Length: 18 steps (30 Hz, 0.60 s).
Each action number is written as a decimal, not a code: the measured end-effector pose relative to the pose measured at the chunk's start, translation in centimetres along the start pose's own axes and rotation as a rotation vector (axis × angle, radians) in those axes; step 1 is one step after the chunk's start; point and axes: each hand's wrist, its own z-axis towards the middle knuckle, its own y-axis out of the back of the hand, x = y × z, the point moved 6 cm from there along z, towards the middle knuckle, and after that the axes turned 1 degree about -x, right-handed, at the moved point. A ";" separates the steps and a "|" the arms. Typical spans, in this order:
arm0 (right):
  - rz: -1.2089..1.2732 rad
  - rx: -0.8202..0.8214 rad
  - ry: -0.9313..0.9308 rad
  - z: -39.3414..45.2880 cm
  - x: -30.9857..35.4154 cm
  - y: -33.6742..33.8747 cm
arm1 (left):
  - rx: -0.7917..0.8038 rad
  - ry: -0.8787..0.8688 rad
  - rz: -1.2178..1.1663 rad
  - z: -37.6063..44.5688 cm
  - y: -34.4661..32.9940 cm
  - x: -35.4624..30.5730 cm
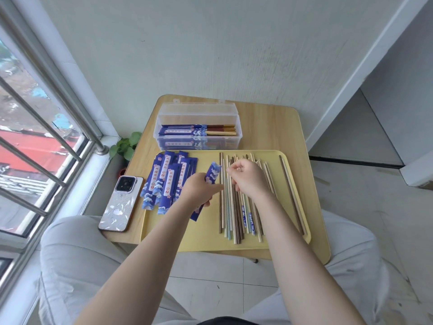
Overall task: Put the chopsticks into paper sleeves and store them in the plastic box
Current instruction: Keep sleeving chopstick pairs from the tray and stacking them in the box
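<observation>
A yellow tray (206, 240) is sitting on the tabletop (269, 118), behind it the plastic box (199, 123) holding sleeved pairs. The left hand (199, 191) is gripping a blue paper sleeve (212, 174); the right hand (248, 177) is pinching among loose chopsticks (234, 219).

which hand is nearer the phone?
Left. The left hand is over the tray's middle beside the sleeve pile, nearer the phone; the right hand is over the loose chopsticks, farther right.
</observation>
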 end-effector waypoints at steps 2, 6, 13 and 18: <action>-0.160 0.029 -0.015 0.1 -1.1 -0.7 | -0.048 0.068 -0.044 0.0 -0.4 1.4; -0.421 0.147 -0.012 -0.6 -2.1 -3.5 | -0.087 0.135 -0.067 -0.1 -1.3 2.5; -0.571 0.168 -0.019 -1.0 -1.5 -5.6 | -0.109 0.157 -0.034 0.4 -1.3 3.1; -0.694 0.112 -0.022 -1.0 -0.5 -5.5 | -0.124 0.160 -0.025 0.4 -1.0 3.5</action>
